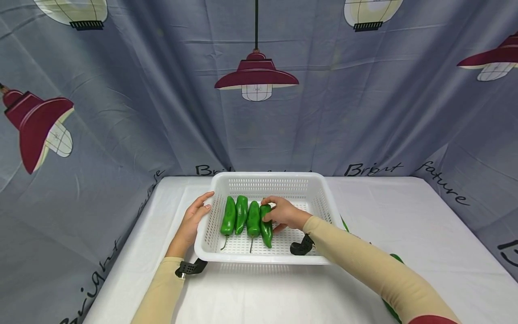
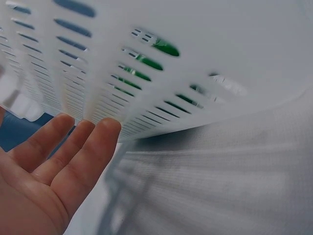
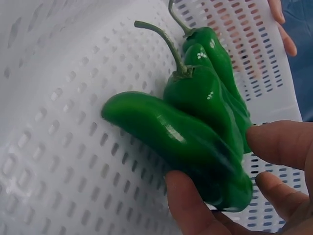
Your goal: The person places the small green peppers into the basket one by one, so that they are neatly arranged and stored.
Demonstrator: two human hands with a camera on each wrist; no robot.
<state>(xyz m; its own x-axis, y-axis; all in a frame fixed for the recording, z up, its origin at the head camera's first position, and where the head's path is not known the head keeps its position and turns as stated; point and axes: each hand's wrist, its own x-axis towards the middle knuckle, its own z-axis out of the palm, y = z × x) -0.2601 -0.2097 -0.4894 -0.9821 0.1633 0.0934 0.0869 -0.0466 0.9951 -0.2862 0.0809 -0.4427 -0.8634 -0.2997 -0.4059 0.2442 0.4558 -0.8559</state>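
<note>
Tabletop: white-covered (image 1: 243,292), bearing everything below.
Green pieces: on the tabletop outside the basket, right side (image 1: 397,258); largely behind the right sleeve (image 1: 364,258), so kind and count cannot be told.
Basket: one, white, perforated (image 1: 263,259), upright on the tabletop.
Left hand: one (image 1: 193,221), fingers nearly straight and spread against the basket's outer left wall; nothing grasped.
Right hand: one (image 1: 285,212), inside the basket, fingers bent loosely about the rightmost pepper (image 1: 266,233); firmness cannot be told.
Peppers in row: four, green, on the basket floor; left of the handled one, the second pepper (image 1: 253,219), third pepper (image 1: 241,213) and leftmost pepper (image 1: 228,219).
Progress, as judged: four in, three lying unhandled, the fourth not yet let go; the outside pieces unplaced.
Backdrop: grey-blue cloth, lamp-printed (image 1: 170,81).
</note>
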